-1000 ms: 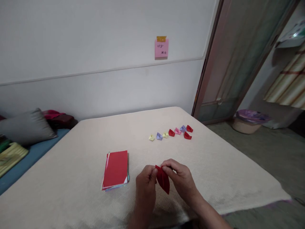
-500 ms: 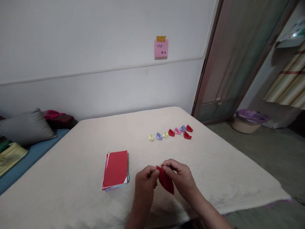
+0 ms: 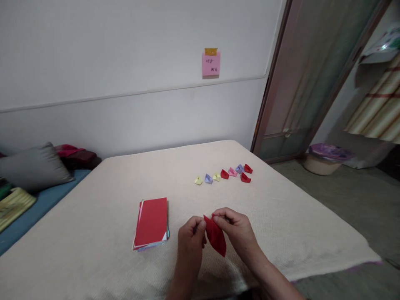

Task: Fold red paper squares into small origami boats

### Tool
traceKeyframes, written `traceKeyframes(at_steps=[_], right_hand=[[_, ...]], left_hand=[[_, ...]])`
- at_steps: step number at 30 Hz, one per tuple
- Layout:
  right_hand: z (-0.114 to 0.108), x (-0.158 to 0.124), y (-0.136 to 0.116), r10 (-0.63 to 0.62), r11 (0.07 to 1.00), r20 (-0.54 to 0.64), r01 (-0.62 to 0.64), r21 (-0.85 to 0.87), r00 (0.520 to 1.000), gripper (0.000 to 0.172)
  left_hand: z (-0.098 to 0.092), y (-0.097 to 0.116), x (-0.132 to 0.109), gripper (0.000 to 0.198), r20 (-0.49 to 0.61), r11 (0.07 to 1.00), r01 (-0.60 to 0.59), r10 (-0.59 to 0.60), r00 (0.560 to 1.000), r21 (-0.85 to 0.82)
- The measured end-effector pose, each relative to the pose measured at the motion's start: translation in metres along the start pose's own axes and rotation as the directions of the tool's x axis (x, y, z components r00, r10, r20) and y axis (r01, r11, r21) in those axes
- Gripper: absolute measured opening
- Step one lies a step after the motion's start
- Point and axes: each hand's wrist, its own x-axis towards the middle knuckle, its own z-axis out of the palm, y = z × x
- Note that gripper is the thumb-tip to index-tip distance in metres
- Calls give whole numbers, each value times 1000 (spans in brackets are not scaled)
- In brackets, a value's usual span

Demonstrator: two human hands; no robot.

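Between my two hands, above the front part of the cloth-covered surface, is a piece of folded red paper [image 3: 216,238]. My left hand [image 3: 190,239] pinches its upper left edge between thumb and fingers. At its top corner my right hand [image 3: 236,227] is closed on it with thumb and forefinger. The paper's lower point hangs down between the hands. Left of my hands lies a stack of coloured paper [image 3: 152,222] with a red sheet on top. Further back stands a row of small folded paper boats, among them a yellow one [image 3: 198,180] and a pink one [image 3: 232,171].
The pale cloth [image 3: 125,179] covers a wide surface against the white wall. A grey pillow [image 3: 36,166] lies on the left. A pink note [image 3: 211,63] is taped to the wall. On the floor at right stands a bin [image 3: 325,160] with a purple liner.
The folded red paper has turned slightly, its lower point swinging a little left and down. Both hands keep their hold and have hardly moved.
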Motion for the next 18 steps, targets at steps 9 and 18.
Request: traceKeyframes(at_steps=[9, 18], right_hand=[[-3, 1, 3, 14, 999, -15, -13, 35, 1000, 7], [-3, 4, 7, 41, 980, 237, -86, 180, 971, 34]], left_hand=[[2, -1, 0, 26, 161, 954, 222, -191, 968, -202], [-8, -3, 4, 26, 56, 921, 244, -238, 970, -304]])
